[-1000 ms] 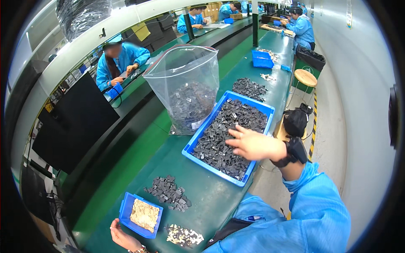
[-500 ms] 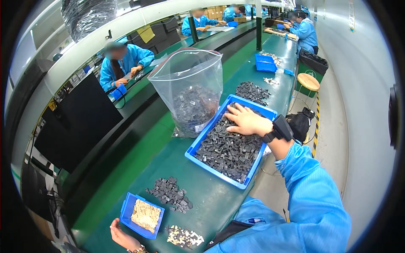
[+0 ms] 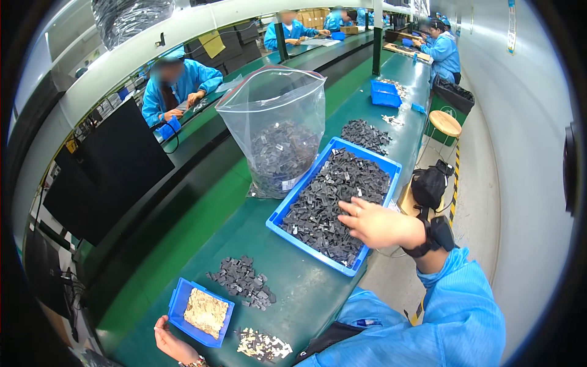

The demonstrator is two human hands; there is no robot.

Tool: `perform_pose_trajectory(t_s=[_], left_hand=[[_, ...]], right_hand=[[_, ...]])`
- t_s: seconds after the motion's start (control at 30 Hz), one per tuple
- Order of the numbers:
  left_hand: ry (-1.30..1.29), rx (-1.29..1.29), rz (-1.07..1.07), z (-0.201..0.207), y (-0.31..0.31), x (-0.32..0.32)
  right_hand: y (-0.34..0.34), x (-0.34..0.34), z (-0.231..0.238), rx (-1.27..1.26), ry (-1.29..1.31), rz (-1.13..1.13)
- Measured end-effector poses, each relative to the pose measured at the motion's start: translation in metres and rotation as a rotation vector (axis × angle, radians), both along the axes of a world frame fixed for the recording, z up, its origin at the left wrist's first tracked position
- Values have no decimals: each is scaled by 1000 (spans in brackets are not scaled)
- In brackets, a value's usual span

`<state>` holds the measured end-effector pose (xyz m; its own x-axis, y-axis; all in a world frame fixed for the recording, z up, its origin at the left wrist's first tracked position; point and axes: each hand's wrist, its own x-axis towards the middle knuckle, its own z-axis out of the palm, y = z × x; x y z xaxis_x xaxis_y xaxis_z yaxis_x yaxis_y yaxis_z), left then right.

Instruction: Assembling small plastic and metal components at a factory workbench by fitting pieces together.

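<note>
My right hand [image 3: 384, 224], fingers stretched out and apart, is over the near right part of a large blue tray [image 3: 276, 224]. That tray is heaped with small dark grey plastic pieces [image 3: 330, 202]; whether my fingertips touch them I cannot tell. Beside the left edge of a small blue tray [image 3: 178, 300] rests my left hand [image 3: 172, 341], fingers loosely bent with nothing seen in them. The small tray holds a mound of thin tan pieces [image 3: 205, 312]. Near it lie a pile of dark grey pieces [image 3: 242, 281] and a scatter of tiny cream and black pieces [image 3: 264, 345].
A clear zip bag [image 3: 275, 147] of dark pieces stands against the large tray. Beyond are another dark pile [image 3: 365, 136] and a blue bin [image 3: 385, 94]. A wooden stool [image 3: 445, 123] and black bag [image 3: 430, 186] are at the right. Several people in blue sit along the benches.
My right hand has moved back toward me and to the right, from the far part of the large tray to its near right side. My left hand stays beside the small tray.
</note>
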<state>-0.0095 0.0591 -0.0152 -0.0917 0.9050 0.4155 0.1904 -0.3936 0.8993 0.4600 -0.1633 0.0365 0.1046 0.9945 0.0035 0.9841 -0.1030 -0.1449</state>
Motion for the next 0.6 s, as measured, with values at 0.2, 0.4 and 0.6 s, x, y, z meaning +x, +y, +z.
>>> perform_pose_trajectory(t_s=[0.2,0.4,0.6], left_hand=[[-5,41,-1,-23,15,-15],[-41,47,-4,-26,17,-17],[-33,37,-17,-26,17,-19]], right_hand=[[-15,-6,45,57,288,-73],[-23,-23,27,21,145,102],[-27,-40,54,-66,306,174]])
